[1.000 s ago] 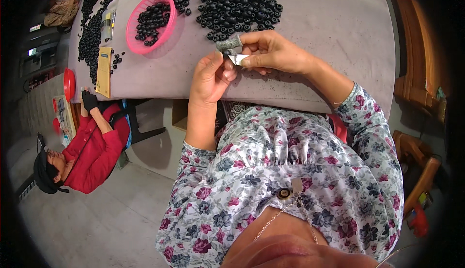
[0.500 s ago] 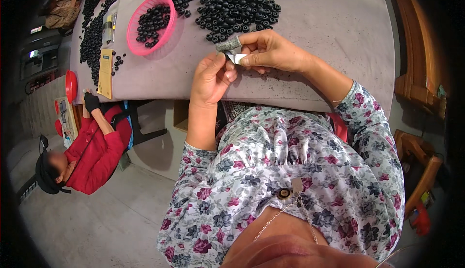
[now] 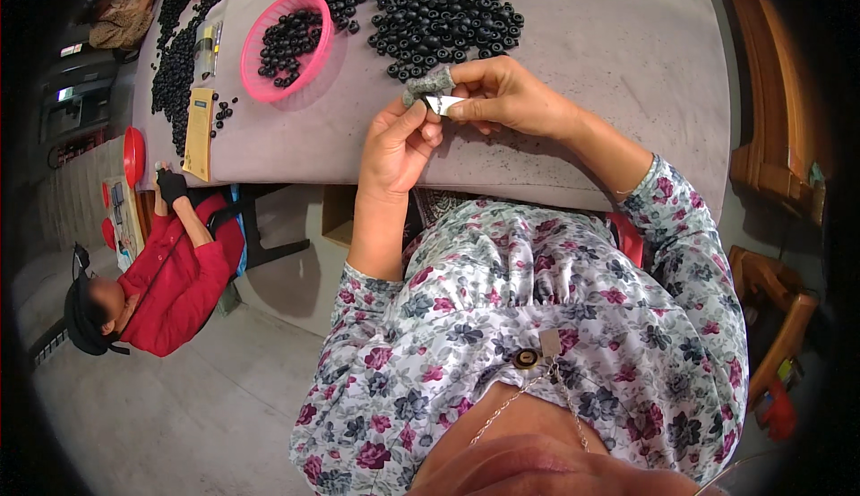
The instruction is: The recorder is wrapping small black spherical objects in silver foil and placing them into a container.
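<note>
Over the table's near edge, my left hand (image 3: pixel 399 142) is closed in a pinch, its fingertips around a small dark thing that is mostly hidden. Touching it from the right is my right hand (image 3: pixel 515 100), with thumb and fingers closed on a small flat white-and-silver piece (image 3: pixel 442 103). A grey wrap (image 3: pixel 428 85) covers the right index finger. Just beyond my hands spreads a big heap of small round black parts (image 3: pixel 430 17), many with a ring-shaped face. To the left, a pink plastic basket (image 3: pixel 253 77) holds more of these black parts.
A yellow-brown packet (image 3: pixel 199 133) and a clear packet (image 3: pixel 207 51) lie left of the basket, beside another pile of black parts (image 3: pixel 175 79). A person in red (image 3: pixel 179 294) sits at the left with a black glove. Wooden furniture (image 3: pixel 779 111) stands at the right.
The white-and-silver piece has turned slightly and shows more of its white face. Both hands stay together in nearly the same place; the whole view has shifted a little.
</note>
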### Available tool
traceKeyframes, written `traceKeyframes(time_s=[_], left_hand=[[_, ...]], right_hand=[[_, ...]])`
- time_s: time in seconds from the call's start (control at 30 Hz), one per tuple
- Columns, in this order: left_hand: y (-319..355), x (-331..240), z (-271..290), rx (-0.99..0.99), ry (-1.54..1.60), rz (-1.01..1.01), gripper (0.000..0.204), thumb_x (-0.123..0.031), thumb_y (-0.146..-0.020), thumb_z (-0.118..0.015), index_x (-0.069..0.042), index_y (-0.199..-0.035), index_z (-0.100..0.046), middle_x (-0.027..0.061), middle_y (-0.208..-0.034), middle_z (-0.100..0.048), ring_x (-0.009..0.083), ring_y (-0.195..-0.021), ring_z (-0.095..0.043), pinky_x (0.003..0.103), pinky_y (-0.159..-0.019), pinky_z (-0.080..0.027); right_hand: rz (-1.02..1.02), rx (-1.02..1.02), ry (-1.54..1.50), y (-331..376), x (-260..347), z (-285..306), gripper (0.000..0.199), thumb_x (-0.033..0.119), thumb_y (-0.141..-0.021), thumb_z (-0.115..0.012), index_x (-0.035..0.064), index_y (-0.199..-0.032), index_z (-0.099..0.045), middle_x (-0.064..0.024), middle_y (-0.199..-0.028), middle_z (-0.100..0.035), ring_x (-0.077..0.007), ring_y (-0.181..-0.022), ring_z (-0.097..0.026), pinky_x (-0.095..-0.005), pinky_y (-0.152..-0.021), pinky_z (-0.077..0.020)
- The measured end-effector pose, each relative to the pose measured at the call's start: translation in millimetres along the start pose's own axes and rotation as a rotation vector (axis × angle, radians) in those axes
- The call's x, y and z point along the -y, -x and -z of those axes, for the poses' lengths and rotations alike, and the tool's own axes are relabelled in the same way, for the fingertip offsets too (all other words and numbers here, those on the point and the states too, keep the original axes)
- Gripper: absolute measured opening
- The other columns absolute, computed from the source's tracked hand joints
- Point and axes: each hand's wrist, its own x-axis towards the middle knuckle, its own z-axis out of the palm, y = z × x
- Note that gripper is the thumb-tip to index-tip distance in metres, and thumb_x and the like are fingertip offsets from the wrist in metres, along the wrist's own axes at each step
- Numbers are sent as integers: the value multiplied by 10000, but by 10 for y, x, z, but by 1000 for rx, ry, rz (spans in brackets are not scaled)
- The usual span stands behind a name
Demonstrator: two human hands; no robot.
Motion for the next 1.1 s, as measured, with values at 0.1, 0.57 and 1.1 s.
traceKeyframes(time_s=[0.1, 0.57, 1.1], left_hand=[[19, -29, 19, 27, 62, 31, 207, -178, -930, -655, -10, -1047, -620, 48, -797, -622, 125, -652, -533, 257, -592, -443], [39, -94, -41, 84, -40, 50, 229, -253, -935, -657, -31, -973, -613, 12, -738, -573, 83, -584, -484, 234, -547, -384], [15, -50, 9, 123, 20, 41, 240, -193, -950, -627, -6, -1097, -601, 37, -795, -590, 128, -644, -510, 248, -585, -429]], right_hand=[[-2, 35, 7, -10, -24, 9, 183, 153, -898, -675, 34, -1032, -640, 28, -741, -587, -40, -570, -511, -192, -489, -384], [-35, 102, -66, 7, 5, 16, 195, 173, -906, -666, 44, -1050, -645, 40, -733, -588, -36, -572, -518, -186, -497, -383], [-29, 51, -39, -11, -13, 27, 144, 159, -890, -679, 45, -961, -628, 35, -725, -587, -37, -569, -513, -188, -488, -380]])
